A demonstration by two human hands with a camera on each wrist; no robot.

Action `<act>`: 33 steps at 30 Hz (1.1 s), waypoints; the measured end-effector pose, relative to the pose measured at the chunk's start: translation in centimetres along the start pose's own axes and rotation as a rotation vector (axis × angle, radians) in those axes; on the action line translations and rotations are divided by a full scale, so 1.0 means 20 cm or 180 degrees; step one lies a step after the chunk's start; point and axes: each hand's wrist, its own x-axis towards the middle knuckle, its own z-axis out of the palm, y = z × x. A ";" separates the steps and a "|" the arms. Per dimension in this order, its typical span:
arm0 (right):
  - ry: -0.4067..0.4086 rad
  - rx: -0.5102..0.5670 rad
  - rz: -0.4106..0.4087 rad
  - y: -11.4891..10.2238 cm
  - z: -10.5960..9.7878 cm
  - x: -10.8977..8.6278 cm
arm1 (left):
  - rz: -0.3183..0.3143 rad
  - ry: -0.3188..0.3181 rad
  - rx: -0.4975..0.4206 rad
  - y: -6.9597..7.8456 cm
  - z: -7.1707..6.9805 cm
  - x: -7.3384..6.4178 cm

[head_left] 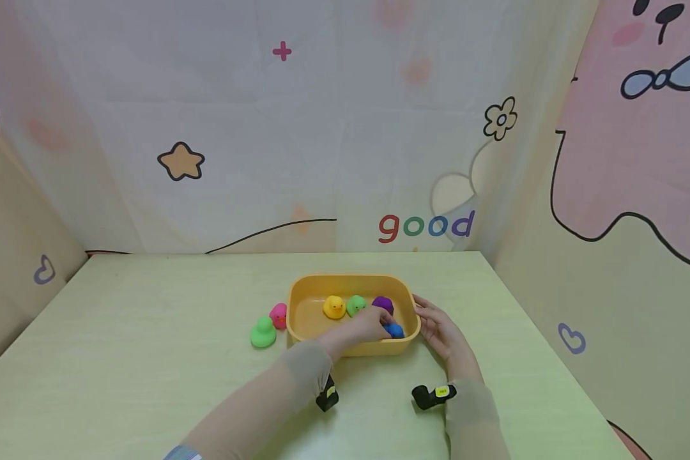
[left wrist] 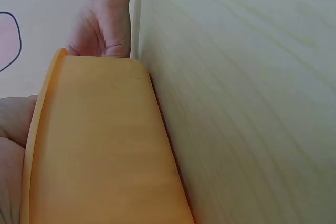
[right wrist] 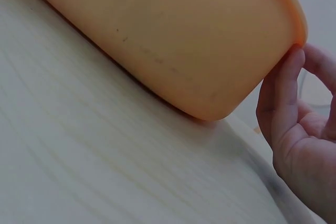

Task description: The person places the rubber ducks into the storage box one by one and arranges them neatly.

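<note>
I see my left hand pinching a rounded blue toy duck inside the smooth orange plastic tray; my right hand, fingers apart, touches its end. A rounded purple toy crowds the left fingertips.

There's the yellow-orange tub, upright, corners rounded! The blue toy, partly hidden, sits inside, near right.
</note>
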 end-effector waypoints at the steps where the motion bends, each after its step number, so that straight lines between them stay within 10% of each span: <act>1: -0.0003 0.0004 -0.0005 0.00 0.00 0.00 | 0.0007 0.0009 0.0034 0.00 0.00 0.00; 13: 0.0097 0.0137 -0.0058 0.04 -0.05 0.05 | -0.0068 0.0114 0.0092 0.02 0.01 0.00; 20: 0.0073 0.0126 -0.0043 0.04 -0.06 0.05 | 0.0217 0.0208 -0.0221 0.01 0.00 -0.02; 33: 0.0037 0.0034 -0.0055 0.00 0.00 0.00 | 0.0537 0.0821 -0.0476 -0.01 -0.10 -0.14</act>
